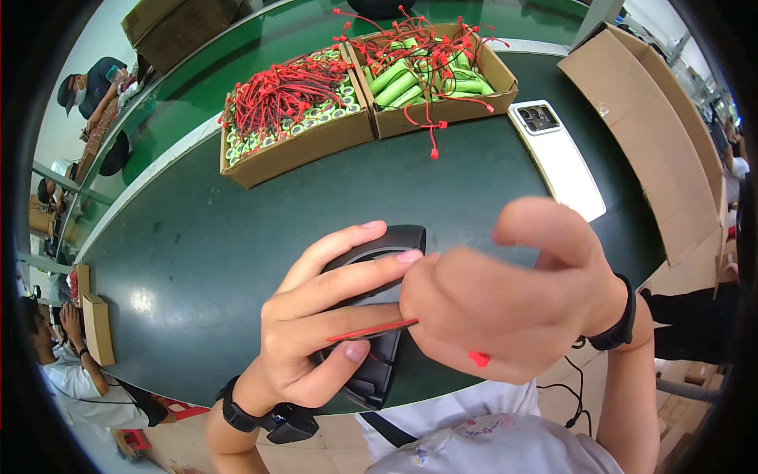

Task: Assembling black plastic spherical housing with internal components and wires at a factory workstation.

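My left hand (312, 324) wraps around a dark, hollow plastic housing (407, 238), holding it tilted over the near edge of the table. Its fingers lie across the upper part of the housing and hide much of it. My right hand (505, 304), partly blurred, is curled beside the housing, with the thumb raised apart from the fist. A red and black wire (371, 330) runs from the curled fingers across my left hand's fingers. Below the right fist a small red connector (478, 359) pokes out. Whatever else is inside the fist stays hidden.
Two cardboard boxes stand at the back: one (296, 158) with upright green cells and red-plugged wires, another (450, 116) with loose green cells. A white phone (568, 170) lies to the right, near a large cardboard box (639, 118). Other people work at the left.
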The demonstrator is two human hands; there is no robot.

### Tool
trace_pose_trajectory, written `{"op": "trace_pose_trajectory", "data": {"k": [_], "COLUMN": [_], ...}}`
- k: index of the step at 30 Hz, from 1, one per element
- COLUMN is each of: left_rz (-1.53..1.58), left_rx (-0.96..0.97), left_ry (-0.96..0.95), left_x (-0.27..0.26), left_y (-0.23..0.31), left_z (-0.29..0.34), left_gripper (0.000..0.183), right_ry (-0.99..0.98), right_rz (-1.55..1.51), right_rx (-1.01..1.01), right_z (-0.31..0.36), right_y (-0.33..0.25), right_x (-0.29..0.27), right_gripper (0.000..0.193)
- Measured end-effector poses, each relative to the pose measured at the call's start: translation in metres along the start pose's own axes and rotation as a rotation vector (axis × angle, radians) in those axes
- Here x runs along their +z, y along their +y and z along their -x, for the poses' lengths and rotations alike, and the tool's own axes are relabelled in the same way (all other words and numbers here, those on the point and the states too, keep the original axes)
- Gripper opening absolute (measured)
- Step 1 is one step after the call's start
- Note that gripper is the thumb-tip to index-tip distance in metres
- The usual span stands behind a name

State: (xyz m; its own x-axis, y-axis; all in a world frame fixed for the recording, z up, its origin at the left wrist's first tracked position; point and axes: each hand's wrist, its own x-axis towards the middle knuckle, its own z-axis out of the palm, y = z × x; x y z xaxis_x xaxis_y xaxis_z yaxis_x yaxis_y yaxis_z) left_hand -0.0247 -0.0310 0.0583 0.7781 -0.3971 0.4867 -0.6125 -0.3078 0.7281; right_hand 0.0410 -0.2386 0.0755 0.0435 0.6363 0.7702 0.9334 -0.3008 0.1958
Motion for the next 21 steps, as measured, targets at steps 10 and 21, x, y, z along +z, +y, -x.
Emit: {"op": "trace_pose_trajectory", "data": {"k": [10, 21], "left_rz": [-0.015, -0.007], "left_rx": [-0.001, 0.007], "left_ry": [-0.015, 0.002], "left_x": [0.0, 0.0], "left_y": [0.004, 0.0], "left_z": [-0.003, 0.004], "left_gripper": [0.029, 0.025], "right_ry": [0.085, -0.266], "right_rz": [-0.306, -1.097], "right_rx": [-0.076, 0.51], "right_z": [-0.007, 0.015], "right_y": [0.012, 0.036], "right_x": [0.005, 0.027], "right_gripper": [0.019, 0.043]}}
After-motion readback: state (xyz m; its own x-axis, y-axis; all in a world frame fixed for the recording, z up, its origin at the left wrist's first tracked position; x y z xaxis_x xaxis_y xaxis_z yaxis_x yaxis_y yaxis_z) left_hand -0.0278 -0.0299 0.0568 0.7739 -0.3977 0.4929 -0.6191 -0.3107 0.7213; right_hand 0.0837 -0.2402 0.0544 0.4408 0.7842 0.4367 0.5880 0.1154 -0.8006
